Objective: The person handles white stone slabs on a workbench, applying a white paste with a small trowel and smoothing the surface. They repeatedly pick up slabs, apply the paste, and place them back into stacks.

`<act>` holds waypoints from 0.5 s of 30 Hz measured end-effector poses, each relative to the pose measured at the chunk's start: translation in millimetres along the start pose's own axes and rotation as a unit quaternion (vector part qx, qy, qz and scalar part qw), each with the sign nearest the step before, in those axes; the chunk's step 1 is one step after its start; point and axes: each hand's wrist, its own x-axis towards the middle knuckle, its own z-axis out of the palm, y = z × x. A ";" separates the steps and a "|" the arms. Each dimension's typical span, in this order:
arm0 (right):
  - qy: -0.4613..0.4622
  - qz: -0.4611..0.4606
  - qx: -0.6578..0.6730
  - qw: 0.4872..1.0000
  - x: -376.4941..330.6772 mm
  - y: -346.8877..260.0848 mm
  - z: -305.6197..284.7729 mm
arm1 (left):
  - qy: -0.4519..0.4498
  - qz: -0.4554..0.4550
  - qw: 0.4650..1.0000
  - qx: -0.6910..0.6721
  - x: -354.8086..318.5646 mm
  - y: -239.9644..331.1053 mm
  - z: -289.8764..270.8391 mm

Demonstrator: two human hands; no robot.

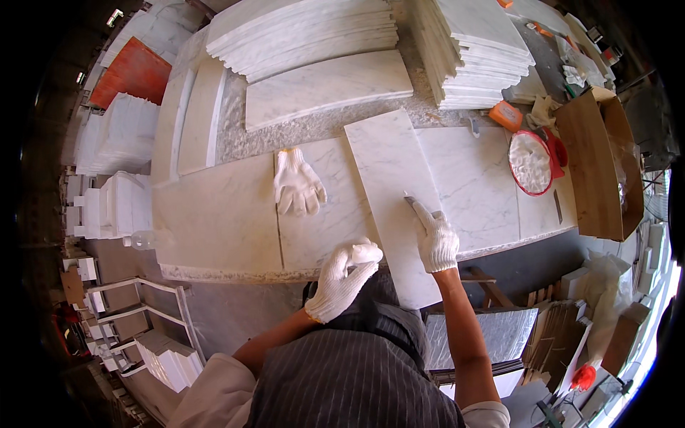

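Note:
A long white marble tile [389,185] lies lengthwise on the marble worktop [221,214], its near end past the front edge. My right hand [435,241], in a white knit glove, rests on the tile's right edge and holds a small dark tool [409,200] against it. My left hand [345,277], also gloved, sits curled at the tile's near left edge, gripping nothing that I can see. A spare white glove [298,185] lies flat on the worktop to the left of the tile.
Stacks of marble tiles [471,50] and slabs [307,32] fill the back. A red bowl of white material [531,162], an orange block [505,115] and a cardboard box [599,164] stand at right. White shelving [143,314] stands at lower left.

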 end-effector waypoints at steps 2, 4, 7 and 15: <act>0.018 -0.013 -0.016 1.000 0.0 7.7 9.5 | 0.013 0.005 0.999 0.028 -3.8 0.7 0.2; 0.024 -0.017 -0.022 0.999 3.0 4.4 11.5 | 0.029 0.006 0.999 0.036 -6.6 5.4 1.6; 0.025 -0.007 -0.021 0.999 8.4 -0.4 12.8 | 0.037 0.005 0.999 0.029 -4.2 10.6 1.5; -0.001 -0.006 -0.066 0.998 7.3 -7.9 6.8 | 0.032 -0.010 0.999 0.008 -1.8 7.8 -4.9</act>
